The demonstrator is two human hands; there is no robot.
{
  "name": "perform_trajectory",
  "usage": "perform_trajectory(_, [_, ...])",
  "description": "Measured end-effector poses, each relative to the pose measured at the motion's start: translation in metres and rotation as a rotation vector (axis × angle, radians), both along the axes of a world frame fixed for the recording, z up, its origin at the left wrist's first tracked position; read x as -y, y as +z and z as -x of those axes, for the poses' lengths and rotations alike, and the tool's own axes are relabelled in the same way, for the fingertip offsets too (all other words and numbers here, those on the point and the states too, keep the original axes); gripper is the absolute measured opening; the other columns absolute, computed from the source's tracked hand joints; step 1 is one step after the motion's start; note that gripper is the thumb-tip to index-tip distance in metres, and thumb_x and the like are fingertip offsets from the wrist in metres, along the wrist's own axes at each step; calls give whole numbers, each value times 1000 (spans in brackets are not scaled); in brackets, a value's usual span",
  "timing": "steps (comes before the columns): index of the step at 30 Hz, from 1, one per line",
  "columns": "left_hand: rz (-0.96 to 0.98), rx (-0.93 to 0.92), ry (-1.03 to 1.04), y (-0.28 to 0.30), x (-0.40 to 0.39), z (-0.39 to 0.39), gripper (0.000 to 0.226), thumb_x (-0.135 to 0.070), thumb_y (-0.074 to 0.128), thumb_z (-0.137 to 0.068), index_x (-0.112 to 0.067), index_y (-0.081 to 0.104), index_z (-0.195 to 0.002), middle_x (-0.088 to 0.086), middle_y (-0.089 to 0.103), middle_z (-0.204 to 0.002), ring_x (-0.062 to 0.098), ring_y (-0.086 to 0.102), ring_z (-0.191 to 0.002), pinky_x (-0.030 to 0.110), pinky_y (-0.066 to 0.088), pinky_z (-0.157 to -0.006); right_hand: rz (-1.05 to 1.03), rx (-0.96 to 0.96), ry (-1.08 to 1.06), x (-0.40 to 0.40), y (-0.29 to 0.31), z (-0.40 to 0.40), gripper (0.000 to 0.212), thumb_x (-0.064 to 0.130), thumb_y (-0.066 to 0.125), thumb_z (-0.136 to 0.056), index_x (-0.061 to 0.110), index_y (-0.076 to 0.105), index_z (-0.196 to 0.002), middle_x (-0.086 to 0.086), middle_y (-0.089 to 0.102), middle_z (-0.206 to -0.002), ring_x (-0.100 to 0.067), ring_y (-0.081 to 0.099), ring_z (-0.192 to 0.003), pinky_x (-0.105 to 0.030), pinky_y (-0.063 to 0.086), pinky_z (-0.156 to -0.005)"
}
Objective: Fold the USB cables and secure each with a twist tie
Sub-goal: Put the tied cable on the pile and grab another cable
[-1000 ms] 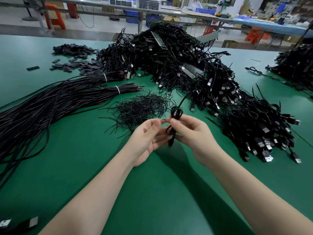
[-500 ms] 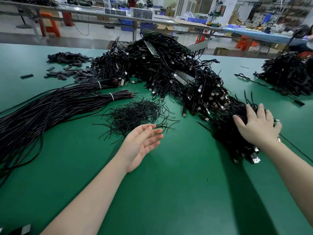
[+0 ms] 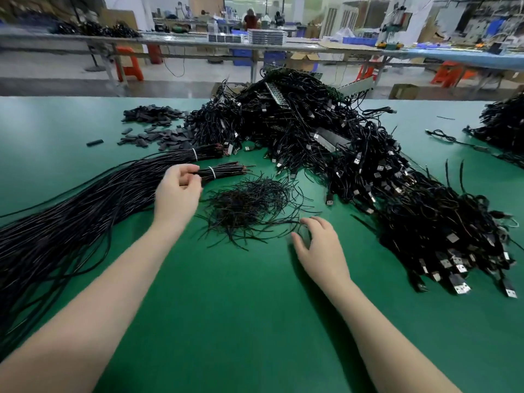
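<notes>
i work on a green mat (image 3: 241, 321) that runs under both my arms and out past every edge of view. beyond its far edge stand long steel benches (image 3: 170, 43), orange stools (image 3: 129, 65) and blue bins (image 3: 273, 56); the room behind them is blurred, and i can make out little there.

my left hand (image 3: 177, 191) reaches forward, thumb and forefinger pinching a strand at the nearer of two cable bundles (image 3: 224, 171), just short of its white band (image 3: 211, 173). the bundles' long tails sweep left of that hand and are cut off by the frame, far too many strands to count.

my right hand (image 3: 320, 248) hovers with fingers loosely curled and spread, holding nothing that i can see; its fingertips are at the near right edge of the twist ties (image 3: 249, 205), and i cannot tell whether they touch. the ties lie in one tangled heap between my two hands, slightly ahead of them, uncountable.

the tied cables (image 3: 425, 217) form one big mound right of my right hand and far ahead of both, metal plugs poking out; what lies inside is hidden. a second pile (image 3: 504, 126) is cut off at the far right. flat black pieces (image 3: 158, 126) scatter well ahead of my left hand, too small to identify.
</notes>
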State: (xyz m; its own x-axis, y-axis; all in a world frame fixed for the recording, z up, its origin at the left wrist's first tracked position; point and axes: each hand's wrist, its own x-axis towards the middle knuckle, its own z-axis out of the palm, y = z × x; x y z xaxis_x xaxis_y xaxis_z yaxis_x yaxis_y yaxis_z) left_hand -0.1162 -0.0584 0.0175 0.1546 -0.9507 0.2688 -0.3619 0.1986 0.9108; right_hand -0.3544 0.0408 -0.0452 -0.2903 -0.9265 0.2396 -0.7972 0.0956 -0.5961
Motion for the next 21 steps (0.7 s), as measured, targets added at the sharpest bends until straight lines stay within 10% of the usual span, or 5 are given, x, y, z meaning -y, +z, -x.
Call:
perform_trajectory(3, [12, 899, 25, -2, 45, -54, 37, -22, 53, -98, -12, 52, -134, 15, 52, -131, 33, 57, -111, 46, 50, -91, 27, -11, -22, 2, -8, 5, 30, 29, 55, -95, 17, 61, -122, 0, 59, -118, -17, 50, -116, -26, 38, -94])
perform_trajectory(6, [-241, 1341, 92, -6, 66, -99, 42, -36, 51, -99, -11, 52, -132, 16, 47, -134, 39, 49, -119, 50, 49, -92, 40, -23, -14, 3, -11, 7, 25, 28, 57, -93, 17, 65, -114, 1, 59, -112, -16, 51, -111, -23, 36, -85])
perform_trajectory(12, [-161, 1334, 138, -5, 64, -106, 23, -38, 65, -92, -19, 72, -102, 12, 67, -105, 35, 63, -96, 34, 48, -69, 49, -30, -7, 5, -12, 8, 24, 29, 58, -92, 18, 66, -112, 3, 58, -114, -15, 50, -112, -23, 37, -86])
perform_trajectory(21, [33, 852, 362, 37, 74, -134, 27, -28, 49, -99, -7, 65, -107, 27, 66, -102, 46, 60, -94, 46, 48, -78, 45, 17, 0, 3, -10, 10, 23, 28, 57, -92, 19, 66, -111, 4, 61, -113, -14, 51, -111, -24, 36, -82])
